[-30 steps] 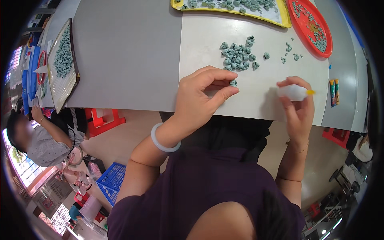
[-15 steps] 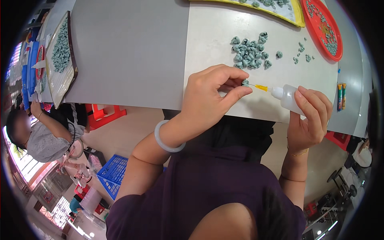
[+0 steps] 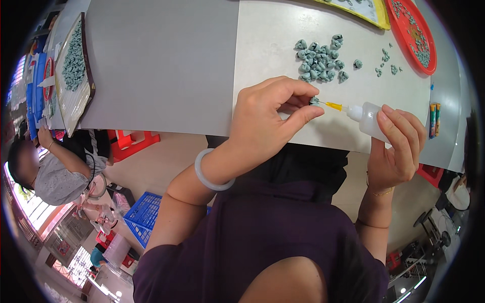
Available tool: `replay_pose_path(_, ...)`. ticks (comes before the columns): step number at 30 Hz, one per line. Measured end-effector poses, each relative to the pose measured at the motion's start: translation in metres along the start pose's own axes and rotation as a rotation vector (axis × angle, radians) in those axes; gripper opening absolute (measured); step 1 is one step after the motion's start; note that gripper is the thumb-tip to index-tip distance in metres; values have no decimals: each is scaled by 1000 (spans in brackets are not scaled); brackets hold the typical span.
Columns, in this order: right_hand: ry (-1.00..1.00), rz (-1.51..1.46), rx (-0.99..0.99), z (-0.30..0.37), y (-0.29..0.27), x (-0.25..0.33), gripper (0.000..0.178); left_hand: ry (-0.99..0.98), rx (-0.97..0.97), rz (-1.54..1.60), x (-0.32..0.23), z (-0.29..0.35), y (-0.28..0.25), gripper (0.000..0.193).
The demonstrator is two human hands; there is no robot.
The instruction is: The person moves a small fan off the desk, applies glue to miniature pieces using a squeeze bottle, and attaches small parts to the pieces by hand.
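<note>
My left hand (image 3: 268,113) pinches a small grey-green bud-shaped piece (image 3: 314,100) between thumb and fingertips, just above the table's near edge. The fingertips cover much of the piece. In my right hand (image 3: 401,146) is a translucent white squeeze bottle (image 3: 370,119), tilted with its nozzle to the left. A yellow needle tip (image 3: 334,106) is fitted on it, and its thin needle reaches the held piece; whether liquid comes out is too small to tell. Beyond my hands lies a cluster of similar grey-green buds (image 3: 321,63), with one bud (image 3: 357,64) apart at its right.
Smaller loose bits (image 3: 394,69) lie right of the buds. A red round tray (image 3: 430,58) and a yellow-rimmed tray (image 3: 376,23) stand at the back right. Two small tubes (image 3: 435,121) lie far right. Another tray (image 3: 87,55) of pieces and a seated person (image 3: 60,174) are at left.
The whole view has shifted slightly, with the buds and trays now a little further right. Both hands keep their holds, and the needle stays at the bud.
</note>
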State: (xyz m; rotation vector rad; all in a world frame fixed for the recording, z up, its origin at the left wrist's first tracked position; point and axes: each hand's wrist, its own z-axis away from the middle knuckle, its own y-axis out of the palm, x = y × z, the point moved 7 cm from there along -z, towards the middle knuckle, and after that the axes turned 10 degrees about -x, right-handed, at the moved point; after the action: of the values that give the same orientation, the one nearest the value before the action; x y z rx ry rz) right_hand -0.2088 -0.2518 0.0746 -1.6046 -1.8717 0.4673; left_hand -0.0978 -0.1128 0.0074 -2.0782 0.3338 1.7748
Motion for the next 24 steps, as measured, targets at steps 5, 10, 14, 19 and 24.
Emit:
replay_pose_path(5,46,-19,-9,3,-2,-6,33,20,3,-12,-1,0,0,19)
replay_pose_path(10,54,-7,-12,4,-2,-7,33,10,5,4,0,1,1,19)
replay_pose_path(14,62,-42,-9,5,-1,-11,35,9,8,16,1,0,2,19)
replay_pose_path(19,513,-231,-61,18,-6,-70,30,21,14,38,0,-1,3,19)
replay_pose_path(24,859,-327,-86,50,-13,-144,27,32,8,-8,-3,-2,2,19)
